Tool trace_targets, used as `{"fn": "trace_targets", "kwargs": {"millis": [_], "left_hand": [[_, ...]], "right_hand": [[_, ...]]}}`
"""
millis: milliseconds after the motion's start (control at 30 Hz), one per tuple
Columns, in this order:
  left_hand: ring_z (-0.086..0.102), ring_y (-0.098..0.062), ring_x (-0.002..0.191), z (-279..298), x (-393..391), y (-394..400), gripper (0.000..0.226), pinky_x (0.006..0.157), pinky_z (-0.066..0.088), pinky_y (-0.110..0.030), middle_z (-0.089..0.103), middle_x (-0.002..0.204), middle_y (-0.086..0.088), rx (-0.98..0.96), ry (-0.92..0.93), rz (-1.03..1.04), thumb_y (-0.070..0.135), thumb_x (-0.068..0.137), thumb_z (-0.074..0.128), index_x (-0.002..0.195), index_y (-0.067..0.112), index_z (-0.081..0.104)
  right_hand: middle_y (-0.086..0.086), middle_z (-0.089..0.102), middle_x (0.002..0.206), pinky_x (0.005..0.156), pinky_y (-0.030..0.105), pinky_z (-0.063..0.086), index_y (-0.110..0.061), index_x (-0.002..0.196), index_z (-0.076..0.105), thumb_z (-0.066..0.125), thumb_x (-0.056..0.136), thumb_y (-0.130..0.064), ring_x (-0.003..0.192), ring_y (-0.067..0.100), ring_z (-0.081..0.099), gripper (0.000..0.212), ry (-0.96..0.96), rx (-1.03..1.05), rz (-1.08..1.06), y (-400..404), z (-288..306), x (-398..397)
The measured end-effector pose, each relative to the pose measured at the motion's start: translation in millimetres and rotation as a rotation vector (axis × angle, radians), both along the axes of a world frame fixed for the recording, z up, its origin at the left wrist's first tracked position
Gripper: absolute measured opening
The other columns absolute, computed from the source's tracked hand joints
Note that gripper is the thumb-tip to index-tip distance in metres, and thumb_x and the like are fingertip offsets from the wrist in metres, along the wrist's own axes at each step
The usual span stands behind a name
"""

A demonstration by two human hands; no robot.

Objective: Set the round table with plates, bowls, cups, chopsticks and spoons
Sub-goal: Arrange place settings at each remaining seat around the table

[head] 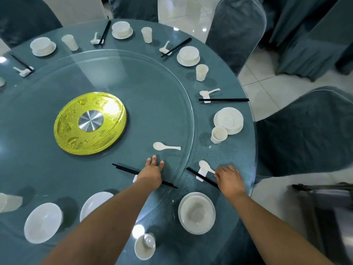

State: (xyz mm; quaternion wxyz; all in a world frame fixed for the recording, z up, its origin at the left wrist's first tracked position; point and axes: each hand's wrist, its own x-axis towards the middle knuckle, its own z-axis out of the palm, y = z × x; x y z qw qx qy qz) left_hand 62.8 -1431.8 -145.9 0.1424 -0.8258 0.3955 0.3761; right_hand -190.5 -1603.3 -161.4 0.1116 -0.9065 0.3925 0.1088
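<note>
My left hand (pixel 151 172) reaches over the glass turntable (pixel 133 77) with its fingers straight, above a pair of black chopsticks (pixel 126 170) on a white rest. A loose white spoon (pixel 166 146) lies just beyond its fingertips. My right hand (pixel 229 178) hovers at the handle of a white spoon (pixel 205 165) that lies on a rest beside black chopsticks (pixel 200 175); its fingers are hidden from view. A bowl on a plate (pixel 196 213) sits near me, with a cup (pixel 145 246) lying on its side.
Several finished place settings ring the round table: bowl on plate (pixel 228 120), cup (pixel 218 134), spoon and chopsticks (pixel 223 100). A gold disc (pixel 89 123) sits in the turntable's middle. Two white plates (pixel 44 222) lie at the near left. Covered chairs (pixel 305 131) surround the table.
</note>
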Motion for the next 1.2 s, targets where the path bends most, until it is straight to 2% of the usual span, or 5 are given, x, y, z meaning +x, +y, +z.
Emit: {"fn": "trace_targets", "kwargs": {"millis": [433, 733, 867, 1000, 1200], "left_hand": [[-0.012, -0.025, 0.151, -10, 2, -4, 0.08, 0.117, 0.028, -0.043, -0.022, 0.161, -0.001, -0.028, 0.002, 0.017, 0.003, 0.091, 0.037, 0.156, 0.03, -0.001], [-0.007, -0.029, 0.151, -9, 4, -5, 0.077, 0.123, 0.008, -0.043, -0.017, 0.162, -0.007, 0.0, -0.068, -0.065, 0.009, 0.091, 0.038, 0.156, 0.028, 0.002], [0.02, -0.032, 0.146, 11, 1, -14, 0.064, 0.119, 0.021, -0.043, 0.008, 0.161, -0.013, 0.007, -0.119, -0.119, 0.015, 0.091, 0.038, 0.153, 0.022, 0.024], [0.063, -0.03, 0.104, 38, 1, -9, 0.036, 0.081, 0.049, -0.035, 0.063, 0.116, -0.01, -0.138, -0.155, 0.019, 0.01, 0.088, 0.041, 0.115, 0.013, 0.064], [0.064, -0.034, 0.096, 63, -54, 26, 0.023, 0.073, 0.047, -0.034, 0.068, 0.103, -0.011, -0.415, -0.145, 0.079, 0.018, 0.092, 0.043, 0.099, 0.013, 0.065]], "right_hand": [[-0.011, 0.061, 0.12, 0.09, 0.033, 0.031, -0.031, 0.124, 0.053, 0.05, 0.096, -0.04, 0.116, 0.017, 0.046, 0.03, 0.098, 0.015, -0.063, 3, 4, 2], [-0.007, 0.058, 0.126, 0.093, 0.034, 0.033, -0.027, 0.127, 0.053, 0.041, 0.1, -0.038, 0.116, 0.02, 0.046, 0.031, 0.12, -0.017, -0.1, 23, 14, -8], [-0.005, 0.06, 0.123, 0.093, 0.034, 0.035, -0.026, 0.123, 0.056, 0.04, 0.101, -0.034, 0.115, 0.02, 0.05, 0.028, 0.128, -0.007, -0.146, 39, 26, -17], [-0.004, 0.061, 0.119, 0.093, 0.035, 0.037, -0.025, 0.117, 0.058, 0.041, 0.1, -0.032, 0.114, 0.021, 0.051, 0.025, 0.101, 0.007, -0.151, 60, 44, -21], [-0.001, 0.064, 0.116, 0.092, 0.033, 0.043, -0.023, 0.113, 0.061, 0.042, 0.098, -0.028, 0.11, 0.024, 0.058, 0.025, 0.069, 0.015, -0.153, 87, 75, -30]]}}
